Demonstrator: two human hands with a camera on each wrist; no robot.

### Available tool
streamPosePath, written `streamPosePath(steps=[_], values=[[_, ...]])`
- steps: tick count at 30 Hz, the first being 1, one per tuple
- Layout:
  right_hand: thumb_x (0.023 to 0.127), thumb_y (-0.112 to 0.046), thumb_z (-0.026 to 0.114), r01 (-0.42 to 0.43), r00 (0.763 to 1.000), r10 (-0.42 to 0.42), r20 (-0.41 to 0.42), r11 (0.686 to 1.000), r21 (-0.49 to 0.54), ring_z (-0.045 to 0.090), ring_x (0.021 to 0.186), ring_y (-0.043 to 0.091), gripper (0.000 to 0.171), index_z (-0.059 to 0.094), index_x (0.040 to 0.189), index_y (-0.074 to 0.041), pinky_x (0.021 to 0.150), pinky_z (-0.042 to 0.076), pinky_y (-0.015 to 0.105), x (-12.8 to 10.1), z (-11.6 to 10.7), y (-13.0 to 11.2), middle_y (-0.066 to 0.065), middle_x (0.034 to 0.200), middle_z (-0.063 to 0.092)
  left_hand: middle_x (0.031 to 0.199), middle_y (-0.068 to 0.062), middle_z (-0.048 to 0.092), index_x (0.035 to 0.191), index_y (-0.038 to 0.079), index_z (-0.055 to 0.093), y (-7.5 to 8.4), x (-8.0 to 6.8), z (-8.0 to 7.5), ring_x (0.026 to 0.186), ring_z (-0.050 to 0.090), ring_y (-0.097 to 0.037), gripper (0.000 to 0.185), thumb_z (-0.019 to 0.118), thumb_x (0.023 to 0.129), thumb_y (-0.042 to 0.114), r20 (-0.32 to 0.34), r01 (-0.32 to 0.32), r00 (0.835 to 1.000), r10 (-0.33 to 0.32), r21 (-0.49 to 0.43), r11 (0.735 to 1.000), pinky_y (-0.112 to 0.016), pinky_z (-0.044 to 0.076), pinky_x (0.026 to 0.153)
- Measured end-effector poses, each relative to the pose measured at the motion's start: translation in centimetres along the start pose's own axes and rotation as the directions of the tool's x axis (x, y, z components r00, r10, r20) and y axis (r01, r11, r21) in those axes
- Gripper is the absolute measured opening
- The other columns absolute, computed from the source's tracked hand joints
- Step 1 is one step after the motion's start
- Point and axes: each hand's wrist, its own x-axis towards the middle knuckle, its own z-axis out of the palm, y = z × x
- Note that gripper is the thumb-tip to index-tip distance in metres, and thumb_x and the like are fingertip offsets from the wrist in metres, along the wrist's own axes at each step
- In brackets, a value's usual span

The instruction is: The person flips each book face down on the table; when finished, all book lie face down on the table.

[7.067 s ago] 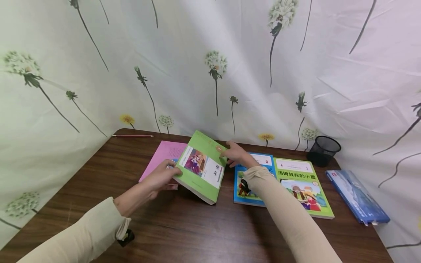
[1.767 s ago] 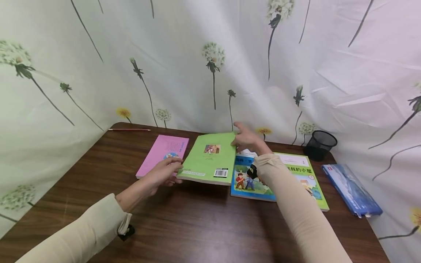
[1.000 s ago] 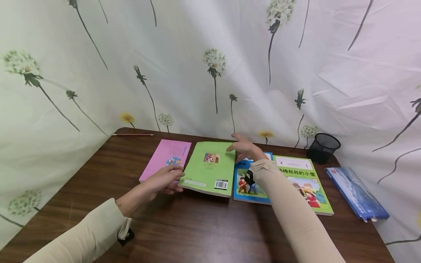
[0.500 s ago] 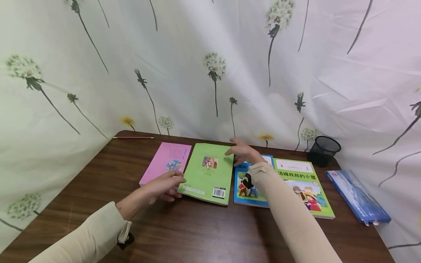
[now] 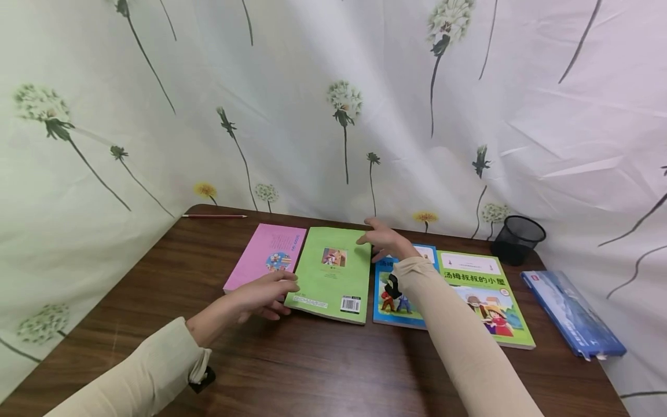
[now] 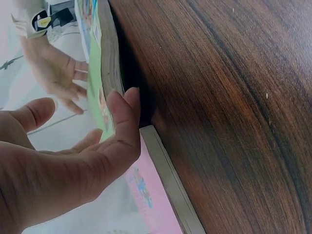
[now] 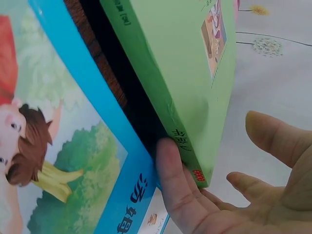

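Observation:
A green book (image 5: pixel 333 272) lies back cover up on the brown table, its barcode toward the near edge. At its near left corner is my left hand (image 5: pixel 263 295), fingers loosely bent and the thumb apart from the cover. In the left wrist view, the left fingertips (image 6: pixel 124 105) overlap the page edges. My right hand (image 5: pixel 385 238) is at the far right corner. One right finger (image 7: pixel 170 165) rests along the spine, while the thumb stands away from the cover. Left of the green book lies a pink book (image 5: pixel 268 255), partly hidden behind my left hand.
To the right lie a blue-bordered book (image 5: pixel 396 289), partly under my right arm, and a yellow-green book (image 5: pixel 490 301). A blue book (image 5: pixel 573 313) and black mesh cup (image 5: pixel 516 240) are farther right. A pencil (image 5: pixel 213 216) lies at the back left, before a dandelion-print curtain (image 5: pixel 292 116).
The green book has been turned from its front to its back cover and lowered flat between the pink and blue-bordered books. Both hands have loosened from it, staying at its corners.

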Motion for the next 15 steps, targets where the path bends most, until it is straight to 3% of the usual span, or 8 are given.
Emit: streamPosePath(steps=[15], values=[[0.102,-0.021,0.055,-0.034,0.999,0.033,-0.01,0.997,-0.066,0.044,0.137,0.048,0.079,0.004,0.162,-0.018,0.098,0.054,0.052,-0.46,-0.27,-0.6,0.018,0.166,0.016,0.148,-0.025,0.043,0.149,0.003,0.037,0.18,-0.12,0.4,0.104,0.067,-0.033,0.06,0.054,0.098,0.03,0.033,0.013,0.999,-0.013,-0.026,1.0,-0.04,0.06,0.079]])
